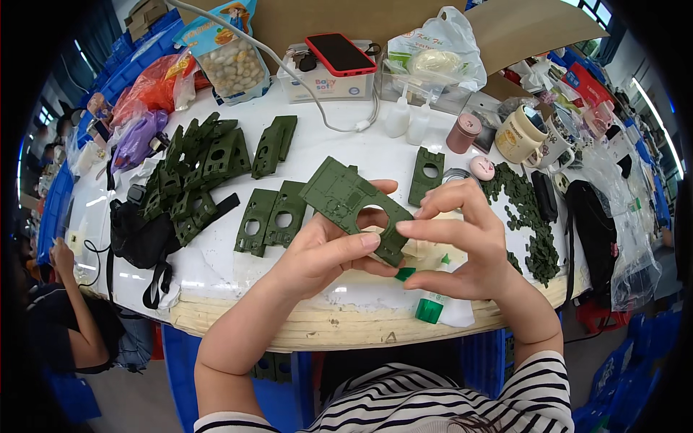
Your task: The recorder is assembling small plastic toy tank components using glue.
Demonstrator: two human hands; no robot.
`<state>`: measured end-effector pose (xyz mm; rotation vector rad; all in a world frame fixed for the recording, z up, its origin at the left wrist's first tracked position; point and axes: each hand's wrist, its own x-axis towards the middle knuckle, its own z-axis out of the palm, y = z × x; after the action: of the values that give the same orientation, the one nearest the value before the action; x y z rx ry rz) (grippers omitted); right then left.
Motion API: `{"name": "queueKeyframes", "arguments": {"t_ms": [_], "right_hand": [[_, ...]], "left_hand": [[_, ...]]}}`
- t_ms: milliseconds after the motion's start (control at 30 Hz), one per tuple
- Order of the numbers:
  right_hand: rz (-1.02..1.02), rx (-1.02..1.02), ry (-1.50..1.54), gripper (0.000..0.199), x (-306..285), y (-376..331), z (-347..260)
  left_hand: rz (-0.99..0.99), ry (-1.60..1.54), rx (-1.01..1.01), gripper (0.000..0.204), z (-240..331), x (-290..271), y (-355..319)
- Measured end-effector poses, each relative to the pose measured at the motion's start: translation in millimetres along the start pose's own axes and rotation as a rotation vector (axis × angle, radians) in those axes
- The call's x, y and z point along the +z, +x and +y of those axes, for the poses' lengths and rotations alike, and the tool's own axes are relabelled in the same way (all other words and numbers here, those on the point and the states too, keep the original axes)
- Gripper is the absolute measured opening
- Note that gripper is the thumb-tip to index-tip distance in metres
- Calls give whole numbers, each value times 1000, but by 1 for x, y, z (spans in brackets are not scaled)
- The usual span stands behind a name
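I have the left hand (321,249) pinching the dark-green toy tank hull (338,196) over the table (325,148), right hand (465,242) half-open, index fingertip at its edge; I judge work partway, this hull unfinished, small green parts (541,252) heaped loose at right.

At the top centre of the frame, a red-edged phone (341,54) lies on a plastic box (326,88); upper left, a blue, clear-fronted bag (229,56) stands near a red bag (153,86); upper right, a cream mug (520,136) stands beside a white mug (555,146).
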<state>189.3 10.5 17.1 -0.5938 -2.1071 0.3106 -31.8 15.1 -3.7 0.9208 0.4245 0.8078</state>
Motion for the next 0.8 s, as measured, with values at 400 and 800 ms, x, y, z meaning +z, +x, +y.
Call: {"name": "queueKeyframes", "arguments": {"t_ms": [400, 800], "right_hand": [[87, 498, 537, 28, 6, -8, 11], [9, 713, 793, 32, 4, -5, 4]], "left_hand": [[-154, 246, -189, 66, 5, -4, -2], [-192, 227, -286, 50, 0, -10, -2]]}}
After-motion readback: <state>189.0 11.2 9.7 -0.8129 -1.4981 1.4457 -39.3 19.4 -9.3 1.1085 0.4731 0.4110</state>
